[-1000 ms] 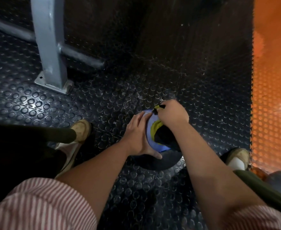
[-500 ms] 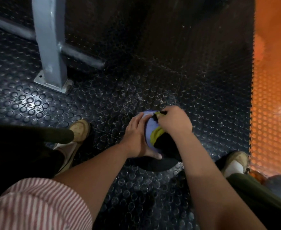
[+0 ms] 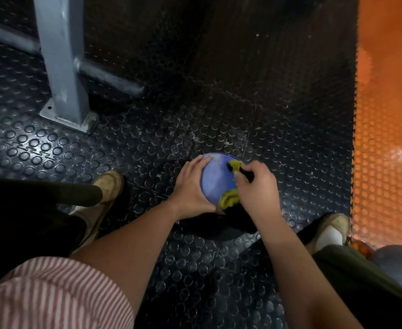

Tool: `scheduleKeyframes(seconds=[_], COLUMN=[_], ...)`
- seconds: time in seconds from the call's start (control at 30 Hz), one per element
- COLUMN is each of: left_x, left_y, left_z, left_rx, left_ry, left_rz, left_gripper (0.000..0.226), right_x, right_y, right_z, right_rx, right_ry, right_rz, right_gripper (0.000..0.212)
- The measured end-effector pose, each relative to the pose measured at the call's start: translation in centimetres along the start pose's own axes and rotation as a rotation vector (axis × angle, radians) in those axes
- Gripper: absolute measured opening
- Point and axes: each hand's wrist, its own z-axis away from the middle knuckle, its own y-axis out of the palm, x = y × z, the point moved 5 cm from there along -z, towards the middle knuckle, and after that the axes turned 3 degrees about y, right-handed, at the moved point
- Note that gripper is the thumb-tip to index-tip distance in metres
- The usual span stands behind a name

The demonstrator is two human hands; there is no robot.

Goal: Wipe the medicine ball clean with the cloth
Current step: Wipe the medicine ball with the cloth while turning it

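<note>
Medicine ball point(image 3: 215, 179) over studded black floor point(image 3: 266, 103), our left hand point(image 3: 191, 187) curled round its side, our right hand point(image 3: 258, 186) gripping yellow cloth point(image 3: 229, 199) on it, grey post point(image 3: 59, 55) behind, orange flooring point(image 3: 385, 186) alongside.

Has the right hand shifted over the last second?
Yes. Against the grey post base, the right hand, gripping the cloth, has slid from the far top of the medicine ball down its right side, toward the person.
</note>
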Motion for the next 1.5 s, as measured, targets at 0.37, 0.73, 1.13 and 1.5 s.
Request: scheduleKeyframes(seconds=[0.37,0.73,1.13,1.5], left_x=[-1.0,0.4,-1.3,-2.6], left_y=[0.9,0.0,1.7,2.0], left_z=[1.1,-0.4,0.3,-1.6], left_rx=[0.074,0.091,-0.048,0.047], left_ry=[0.084,-0.091,-0.044,-0.095], left_rz=[-0.252,-0.08,-0.162,-0.162], left_gripper=[0.138,0.133,0.135,0.107], right_x=[0.3,1.3,2.7,0.3], right_y=[1.0,1.0,1.2,-0.2], right_z=[-4.8,1.9,-5.2,2.9], right_rx=[0.056,-0.124,0.102,0.026], right_ry=[0.028,-0.279,-0.024,-0.045], right_rz=[0.083,0.002,0.284,0.087], right_gripper=[0.015,0.019,0.025,0.019])
